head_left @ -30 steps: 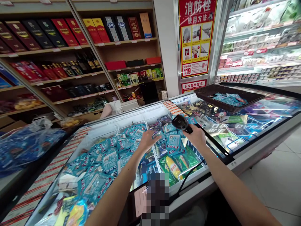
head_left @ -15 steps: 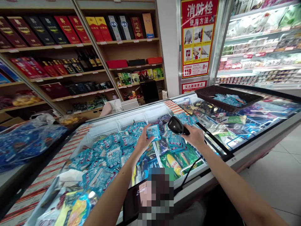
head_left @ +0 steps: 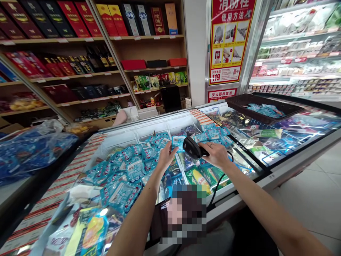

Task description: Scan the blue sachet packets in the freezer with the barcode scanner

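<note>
Pinched in my left hand (head_left: 167, 155) is a small blue packet (head_left: 178, 143), its barcode side turned toward me. My right hand (head_left: 216, 154) is wrapped round the handle of a black barcode scanner (head_left: 192, 148). The scanner's head overlaps the packet's right edge in view; whether they touch I cannot tell. From the scanner a black cable (head_left: 218, 186) runs down across the freezer's front edge. Under both hands lies the chest freezer (head_left: 149, 125), with many similar blue packets (head_left: 135, 169) heaped in its left part and green corn packs (head_left: 198, 177) below the scanner.
A dark brown tray (head_left: 234, 103) holding blue packets rests on the freezer's right part. At the left lies a clear plastic bag (head_left: 34, 156) of blue packs. A pixelated screen (head_left: 183, 213) is at the front edge. Shelves (head_left: 149, 37) of boxes stand behind.
The scanner has moved left and its head has turned to the packet, now overlapping it. The packet has risen slightly and turned more squarely toward me. The view has shifted a little.
</note>
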### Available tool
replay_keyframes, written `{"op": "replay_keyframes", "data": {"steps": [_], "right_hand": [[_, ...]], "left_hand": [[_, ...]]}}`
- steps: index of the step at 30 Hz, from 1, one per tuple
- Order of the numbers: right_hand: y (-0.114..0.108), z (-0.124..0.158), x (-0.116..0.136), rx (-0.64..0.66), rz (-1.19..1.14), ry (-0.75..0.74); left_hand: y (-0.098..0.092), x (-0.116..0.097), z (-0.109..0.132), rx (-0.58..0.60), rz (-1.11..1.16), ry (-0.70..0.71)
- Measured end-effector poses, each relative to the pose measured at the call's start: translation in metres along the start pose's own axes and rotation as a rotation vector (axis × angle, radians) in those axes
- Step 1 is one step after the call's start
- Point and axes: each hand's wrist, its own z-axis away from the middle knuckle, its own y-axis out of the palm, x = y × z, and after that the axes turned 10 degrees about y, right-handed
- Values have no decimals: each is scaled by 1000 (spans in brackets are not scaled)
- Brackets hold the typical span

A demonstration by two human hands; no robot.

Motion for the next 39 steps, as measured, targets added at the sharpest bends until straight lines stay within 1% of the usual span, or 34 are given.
{"op": "replay_keyframes", "data": {"steps": [5,11,14,17,21,26,29,35,39], "right_hand": [[1,5,-4,-37,32,-17],[-1,7,0,-78,41,-70],[1,7,0,-121,36,-82],[5,6,2,-135,31,-85],[8,4,5,-113,23,-98],[8,-4,7,-86,54,-103],[5,-9,5,-73,91,-95],[-5,-20,4,3,121,-95],[-1,-23,7,-44,82,-31]], "left_hand": [[2,5,-4,-51,-108,-37],[5,5,-5,-21,-201,-71],[7,5,-4,-6,-221,-62],[8,7,-4,-6,-253,-38],[10,8,-3,-29,-291,-4],[11,8,-4,-38,-304,-16],[12,9,-5,-27,-301,-27],[15,11,-5,-16,-339,-34],[15,9,-5,18,-365,-78]]}}
